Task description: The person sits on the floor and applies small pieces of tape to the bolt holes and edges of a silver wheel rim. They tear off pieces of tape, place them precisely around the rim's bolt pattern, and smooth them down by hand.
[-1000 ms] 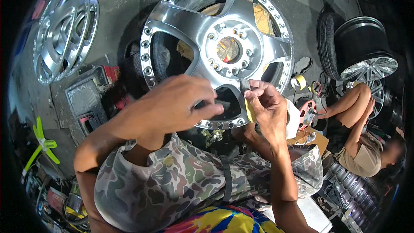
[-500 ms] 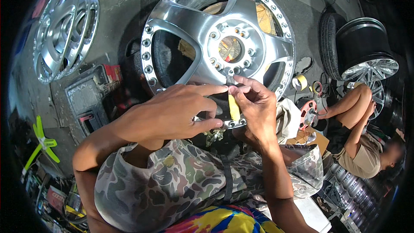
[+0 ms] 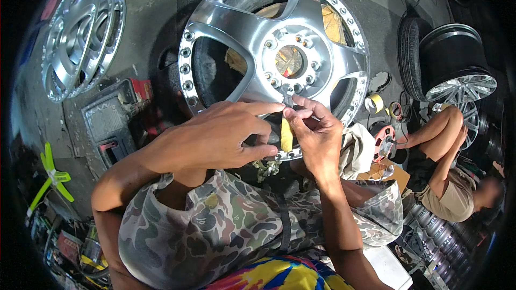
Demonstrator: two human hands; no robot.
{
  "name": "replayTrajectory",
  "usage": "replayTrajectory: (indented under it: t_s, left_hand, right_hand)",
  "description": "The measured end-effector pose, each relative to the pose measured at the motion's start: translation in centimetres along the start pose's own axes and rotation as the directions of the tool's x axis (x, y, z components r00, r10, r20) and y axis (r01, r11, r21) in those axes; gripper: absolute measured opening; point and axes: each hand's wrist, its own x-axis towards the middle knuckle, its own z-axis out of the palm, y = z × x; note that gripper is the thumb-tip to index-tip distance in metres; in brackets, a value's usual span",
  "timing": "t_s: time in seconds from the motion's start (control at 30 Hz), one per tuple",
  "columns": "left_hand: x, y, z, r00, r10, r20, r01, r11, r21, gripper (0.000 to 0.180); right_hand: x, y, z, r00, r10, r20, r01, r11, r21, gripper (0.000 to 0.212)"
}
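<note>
A silver spoked wheel face [image 3: 233, 28], with bolts set around its rim, lies in front of me. My right hand [image 3: 319, 135] pinches a narrow yellow strip [image 3: 287, 138] between thumb and fingers at the near spoke, below the hub. The strip's upper end looks grey and rests near a hub hole; its lower end hangs free. My left hand [image 3: 221, 133] reaches in from the left, holding nothing. Its index fingertip touches or nearly touches the right thumb and the strip, while its thumb and other fingers stay apart and bent. The hands hide part of the near spoke.
Several silver wheel faces [image 3: 75, 43] stand at the far left, above an open toolbox [image 3: 110, 113]. A bright green bladed thing [image 3: 52, 176] lies left. At right are a tyre [image 3: 411, 56], a black wheel barrel [image 3: 451, 48], yellow tape [image 3: 374, 103] and a seated person [image 3: 449, 196].
The wheel face appears slightly further right. My right hand and the yellow strip have shifted slightly left, and the strip hangs straighter. My left hand has hardly moved.
</note>
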Motion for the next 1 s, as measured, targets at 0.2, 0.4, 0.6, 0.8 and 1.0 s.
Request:
replayTrajectory:
  t_s: [0.2, 0.4, 0.6, 0.8, 1.0]
  left_hand:
    - [-0.6, 0.8, -2.2, 0.994, -0.102, 0.029, 0.103, 0.994, -0.023, 0.031]
    - [-1.1, 0.4, -3.1, 0.992, -0.116, -0.039, 0.115, 0.992, -0.045, 0.026]
    - [-1.3, 0.5, -4.0, 0.989, -0.122, -0.078, 0.119, 0.992, -0.046, 0.025]
    - [-0.6, 0.1, -3.7, 0.922, -0.323, -0.215, 0.247, 0.916, -0.315, 0.024]
    - [-0.1, 0.0, -3.8, 0.902, -0.414, 0.122, 0.364, 0.578, -0.730, 0.019]
  right_hand:
    - [0.5, -0.1, 2.2, 0.999, 0.042, 0.002, -0.042, 0.991, 0.131, 0.030]
    - [1.1, -0.4, 4.5, 0.998, 0.013, -0.058, 0.001, 0.972, 0.235, 0.031]
    - [2.0, -1.4, 5.6, 0.997, 0.014, -0.076, 0.002, 0.978, 0.211, 0.029]
    - [0.8, -1.8, 3.6, 0.993, -0.112, -0.044, 0.120, 0.955, 0.270, 0.028]
    - [-2.5, -2.9, 1.3, 0.976, -0.093, 0.199, 0.039, 0.964, 0.263, 0.030]
